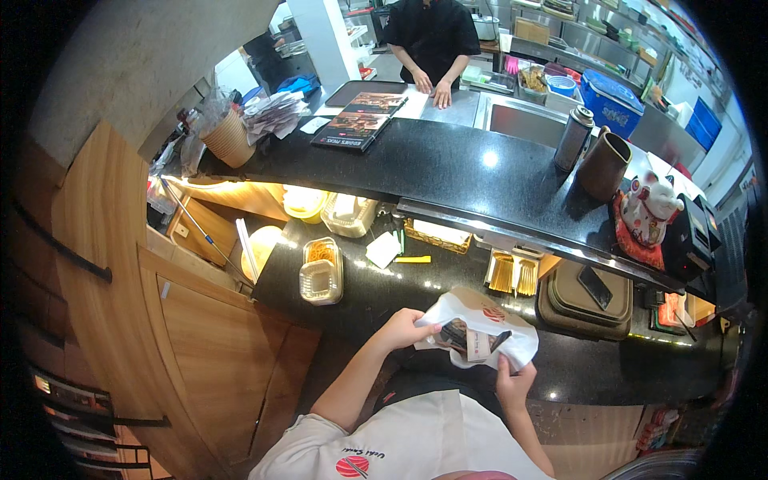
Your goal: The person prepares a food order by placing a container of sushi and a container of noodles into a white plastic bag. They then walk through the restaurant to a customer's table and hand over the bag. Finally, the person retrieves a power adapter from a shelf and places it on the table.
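Observation:
Between my two hands is a white bag (517,332) with a red printed mark, its mouth spread towards me. My left hand (403,331) pinches the bag's left edge, thumb on top. At the lower right edge my right hand (516,375) grips the rim. Inside the bag lies a dark food container (454,333) with a pale paper band (478,345) bearing writing; the rest of it is hidden by the bag. Both hands are just above the near edge of the black counter (384,300).
Left on the counter sit clear plastic containers (321,271). Further right are gold cutlery (513,273) and stacked brown trays (585,294) with a phone (595,287) on top. A raised ledge (456,153) holds menus (360,120) and a cat figurine (648,210). Behind it stands a person (433,42).

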`<state>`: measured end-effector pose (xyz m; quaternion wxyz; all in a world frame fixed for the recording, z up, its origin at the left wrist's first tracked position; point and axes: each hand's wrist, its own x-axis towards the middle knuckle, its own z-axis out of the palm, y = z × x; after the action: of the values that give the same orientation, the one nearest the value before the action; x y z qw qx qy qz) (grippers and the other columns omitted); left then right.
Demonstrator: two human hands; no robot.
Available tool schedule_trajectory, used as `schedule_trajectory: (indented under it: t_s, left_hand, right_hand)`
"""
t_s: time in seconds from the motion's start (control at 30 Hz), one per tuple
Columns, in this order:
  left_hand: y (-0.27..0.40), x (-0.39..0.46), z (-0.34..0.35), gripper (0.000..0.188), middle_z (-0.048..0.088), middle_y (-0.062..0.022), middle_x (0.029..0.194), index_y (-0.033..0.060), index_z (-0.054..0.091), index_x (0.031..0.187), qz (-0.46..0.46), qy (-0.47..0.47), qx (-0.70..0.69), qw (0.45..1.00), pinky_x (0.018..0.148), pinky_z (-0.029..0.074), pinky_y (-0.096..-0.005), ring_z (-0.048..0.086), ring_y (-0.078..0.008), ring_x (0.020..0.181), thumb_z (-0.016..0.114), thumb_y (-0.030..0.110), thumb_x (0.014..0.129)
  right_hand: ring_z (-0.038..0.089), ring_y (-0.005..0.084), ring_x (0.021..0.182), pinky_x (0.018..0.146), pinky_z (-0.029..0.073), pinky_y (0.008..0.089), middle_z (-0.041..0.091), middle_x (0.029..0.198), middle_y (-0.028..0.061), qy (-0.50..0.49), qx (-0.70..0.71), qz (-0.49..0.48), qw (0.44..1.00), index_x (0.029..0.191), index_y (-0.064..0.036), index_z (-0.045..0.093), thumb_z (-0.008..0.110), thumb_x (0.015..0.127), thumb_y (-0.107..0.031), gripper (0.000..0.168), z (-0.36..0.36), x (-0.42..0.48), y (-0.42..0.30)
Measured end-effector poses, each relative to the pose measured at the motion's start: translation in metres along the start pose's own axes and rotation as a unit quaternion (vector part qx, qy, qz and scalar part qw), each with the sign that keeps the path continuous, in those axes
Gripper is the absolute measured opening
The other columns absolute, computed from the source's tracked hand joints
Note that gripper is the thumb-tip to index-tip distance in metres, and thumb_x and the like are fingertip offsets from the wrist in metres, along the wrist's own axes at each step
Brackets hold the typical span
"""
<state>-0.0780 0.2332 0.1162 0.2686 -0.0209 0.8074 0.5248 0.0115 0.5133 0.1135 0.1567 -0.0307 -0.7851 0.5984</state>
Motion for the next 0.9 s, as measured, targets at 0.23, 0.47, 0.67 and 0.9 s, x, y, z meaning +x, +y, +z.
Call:
schedule_trajectory:
  t_s: [0.23,0.47,0.67,0.9]
  left_hand:
    - [-0.008,-0.011,-0.004,0.024,0.071,-0.0038,0.088,-0.0017,0.071,0.099,0.087,0.004,-0.21,0.974,0.075,0.051,-0.0251,0.063,-0.009,0.081,0.068,0.021,0.093]
    - [0.019,-0.024,0.013,0.011,0.068,-0.0031,0.085,0.0005,0.071,0.086,0.249,0.223,-0.067,0.94,0.07,0.048,-0.0239,0.061,-0.0087,0.077,0.074,0.011,0.086]
    - [0.051,-0.069,0.024,0.018,0.057,-0.011,0.103,0.0073,0.068,0.083,0.455,0.359,-0.017,0.815,0.083,0.044,-0.0345,0.054,-0.0214,0.096,0.078,0.023,0.083]
    - [0.075,-0.184,0.074,0.062,0.049,-0.0257,0.127,-0.0001,0.052,0.131,0.434,0.46,-0.097,0.769,0.092,0.047,-0.0403,0.052,-0.032,0.115,0.071,0.037,0.085]
  right_hand:
    - [0.06,0.0097,0.084,0.078,0.045,0.0243,0.068,0.094,0.0034,0.139,0.192,0.186,0.954,0.101,0.003,0.069,0.069,0.092,-0.016,0.021,-0.033,-0.003,0.004]
    - [0.049,0.0302,0.107,0.089,0.041,0.0388,0.048,0.119,0.0181,0.064,-0.145,-0.15,0.976,0.099,0.002,0.067,0.079,0.078,-0.024,0.035,-0.038,0.005,0.02]
    - [0.045,0.0373,0.119,0.099,0.039,0.0449,0.042,0.13,0.0257,0.003,-0.094,-0.372,0.924,0.128,-0.005,0.053,0.075,0.081,-0.032,0.06,-0.053,0.043,-0.017]
    - [0.041,0.0337,0.132,0.108,0.037,0.0475,0.032,0.145,0.0185,-0.236,0.268,-0.304,0.883,0.144,-0.001,0.037,0.08,0.074,-0.05,0.095,-0.049,0.062,-0.074]
